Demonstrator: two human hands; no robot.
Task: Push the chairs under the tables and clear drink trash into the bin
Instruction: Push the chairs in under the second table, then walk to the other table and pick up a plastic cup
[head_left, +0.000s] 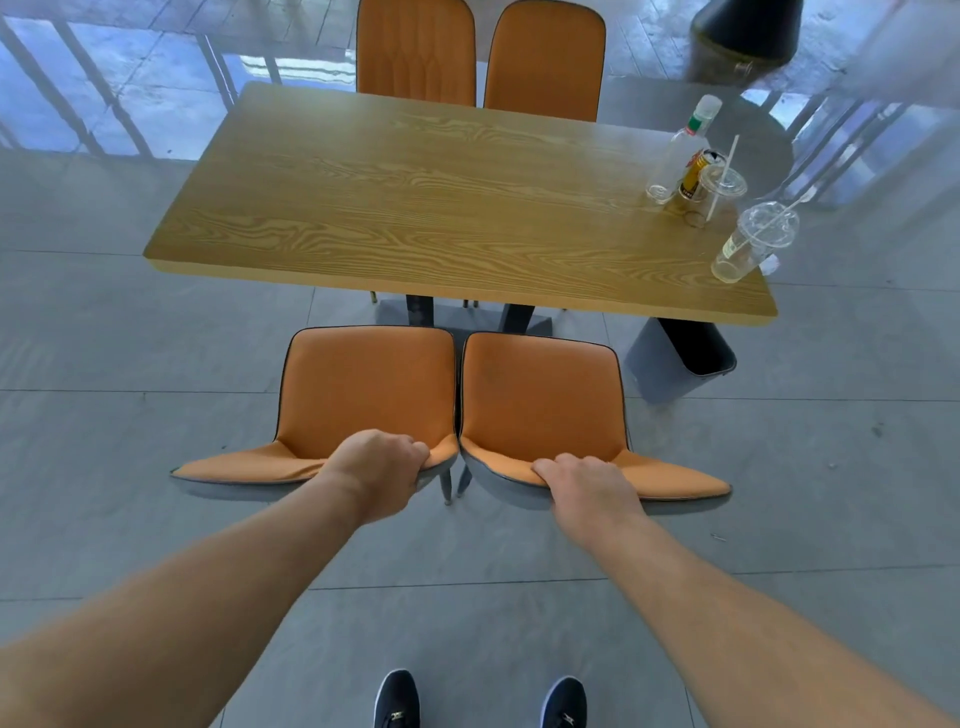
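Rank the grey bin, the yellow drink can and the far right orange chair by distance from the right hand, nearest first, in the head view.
From the right hand:
1. Grey plastic bin, on the floor by the table's right end.
2. Yellow drink can, on the tabletop, right end.
3. Far right orange padded chair, across the table.

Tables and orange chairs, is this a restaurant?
Probably a cafe or canteen: a wooden table with matching orange chairs, used takeaway cups and a bin beside it.
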